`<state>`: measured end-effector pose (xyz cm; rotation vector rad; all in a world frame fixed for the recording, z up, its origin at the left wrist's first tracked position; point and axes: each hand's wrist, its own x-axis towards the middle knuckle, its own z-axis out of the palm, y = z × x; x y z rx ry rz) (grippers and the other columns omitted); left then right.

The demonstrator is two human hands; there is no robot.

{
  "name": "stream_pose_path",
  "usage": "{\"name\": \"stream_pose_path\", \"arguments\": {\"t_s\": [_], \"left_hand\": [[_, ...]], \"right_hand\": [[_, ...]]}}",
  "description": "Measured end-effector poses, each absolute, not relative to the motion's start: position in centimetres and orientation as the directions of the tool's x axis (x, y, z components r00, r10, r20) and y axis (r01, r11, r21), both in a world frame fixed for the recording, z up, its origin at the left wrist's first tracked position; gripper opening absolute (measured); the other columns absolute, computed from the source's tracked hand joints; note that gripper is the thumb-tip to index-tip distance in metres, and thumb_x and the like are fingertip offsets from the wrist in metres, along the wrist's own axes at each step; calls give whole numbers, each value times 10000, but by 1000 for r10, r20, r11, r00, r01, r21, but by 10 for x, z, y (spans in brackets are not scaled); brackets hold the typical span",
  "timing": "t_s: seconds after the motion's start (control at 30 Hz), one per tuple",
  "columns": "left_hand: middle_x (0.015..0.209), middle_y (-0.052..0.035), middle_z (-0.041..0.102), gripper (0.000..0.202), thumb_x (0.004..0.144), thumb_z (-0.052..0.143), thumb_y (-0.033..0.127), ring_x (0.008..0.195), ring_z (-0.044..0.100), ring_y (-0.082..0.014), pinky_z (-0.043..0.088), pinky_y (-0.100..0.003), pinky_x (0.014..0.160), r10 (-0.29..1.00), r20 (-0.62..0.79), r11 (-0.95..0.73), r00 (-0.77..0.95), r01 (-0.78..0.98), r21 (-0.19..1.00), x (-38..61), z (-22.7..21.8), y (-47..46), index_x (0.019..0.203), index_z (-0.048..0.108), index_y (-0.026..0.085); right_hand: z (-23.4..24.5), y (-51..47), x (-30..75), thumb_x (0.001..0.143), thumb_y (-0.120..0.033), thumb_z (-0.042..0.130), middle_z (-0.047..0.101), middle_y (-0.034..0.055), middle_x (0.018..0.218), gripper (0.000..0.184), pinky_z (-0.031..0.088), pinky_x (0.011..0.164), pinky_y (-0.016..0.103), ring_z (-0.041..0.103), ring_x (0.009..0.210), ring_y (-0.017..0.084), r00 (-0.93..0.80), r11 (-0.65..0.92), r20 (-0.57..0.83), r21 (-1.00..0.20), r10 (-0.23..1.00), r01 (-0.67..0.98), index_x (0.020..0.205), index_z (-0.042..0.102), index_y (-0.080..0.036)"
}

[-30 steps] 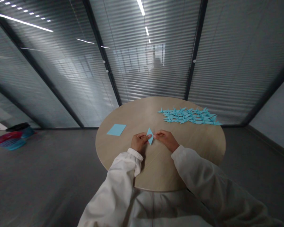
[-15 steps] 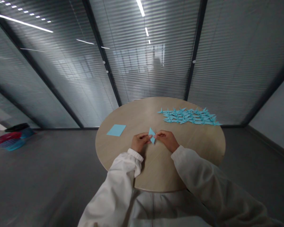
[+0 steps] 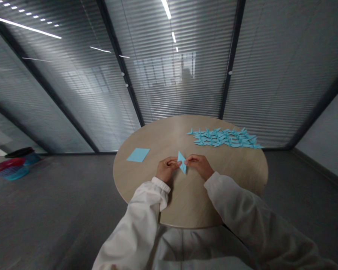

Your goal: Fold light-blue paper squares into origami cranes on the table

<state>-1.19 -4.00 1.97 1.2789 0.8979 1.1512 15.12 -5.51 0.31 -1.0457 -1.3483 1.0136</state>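
A small folded piece of light blue paper (image 3: 182, 162), pointed at both ends, is pinched between my two hands just above the round wooden table (image 3: 236, 180). My left hand (image 3: 166, 168) grips its left side with curled fingers. On the other side my right hand (image 3: 198, 165) pinches it with thumb and fingertips. Both arms are in white sleeves.
A flat stack of light blue paper sheets (image 3: 138, 154) lies on the table to the left. Several folded blue paper cranes (image 3: 225, 137) are spread at the table's far right. Glass walls with blinds stand behind. Coloured items (image 3: 11, 168) lie on the floor, far left.
The folded paper has shifted slightly right and tilted between my fingers. Both hands stay in nearly the same spot.
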Motion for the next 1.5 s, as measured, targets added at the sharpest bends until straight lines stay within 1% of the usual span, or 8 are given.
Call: {"name": "stream_pose_path", "arguments": {"t_s": [0.27,0.5,0.7,0.9,1.0,1.17,1.37,1.5], "left_hand": [[538,10,594,353,503,815,341,488,510,-69,412,-192,526,945,48,-21,323,-87,996,-9,15,-38,713,666,100],[629,-19,636,404,484,822,371,544,553,-88,469,-204,537,941,4,19,338,-65,998,-8,13,-39,740,669,98],[451,40,517,474,443,832,396,453,511,-78,501,-216,511,949,-26,37,314,-30,999,-10,18,-39,772,695,84],[459,36,504,460,437,845,350,480,541,-86,547,-239,559,970,-68,99,235,-121,988,-10,14,-35,754,682,59],[480,33,521,455,445,846,335,493,554,-90,553,-250,579,975,-72,105,211,-151,983,-12,12,-32,763,668,63],[502,46,546,495,461,838,337,498,571,-99,557,-274,590,977,-74,112,198,-185,976,-11,14,-34,832,612,101],[403,119,422,470,497,818,365,396,483,-55,552,-258,563,975,-22,66,220,-195,978,-8,16,-37,816,565,130],[444,79,506,432,510,823,319,463,569,-96,564,-289,610,973,-71,118,221,-205,972,-9,12,-34,797,565,125]], "right_hand": [[-5,-51,152,756,-352,547,621,-6,706,173,436,675,261,580,693,143,-14,317,320,-929,947,189,749,594,-186],[-4,-52,152,797,-333,511,601,-2,704,171,419,665,253,552,684,134,-29,337,353,-862,935,380,757,580,-182],[-4,-55,150,807,-285,519,592,2,725,132,418,659,252,544,678,129,-52,383,411,-788,910,482,746,576,-183],[2,-64,147,794,-208,542,562,76,949,201,429,835,342,528,903,198,-76,563,667,-556,742,612,992,574,-191],[6,-68,146,781,-203,572,544,91,1012,155,409,884,378,497,980,224,-143,614,721,-449,678,649,930,616,-204],[6,-69,146,764,-209,620,557,74,1052,104,380,905,389,483,1013,222,-225,656,736,-368,639,659,864,643,-219],[1,-64,148,745,-224,666,570,55,1035,95,377,885,374,483,996,215,-240,635,713,-356,659,686,838,652,-232],[0,-63,149,770,-234,642,570,58,1005,59,385,866,379,486,981,220,-217,607,701,-372,679,702,826,659,-240]]}}
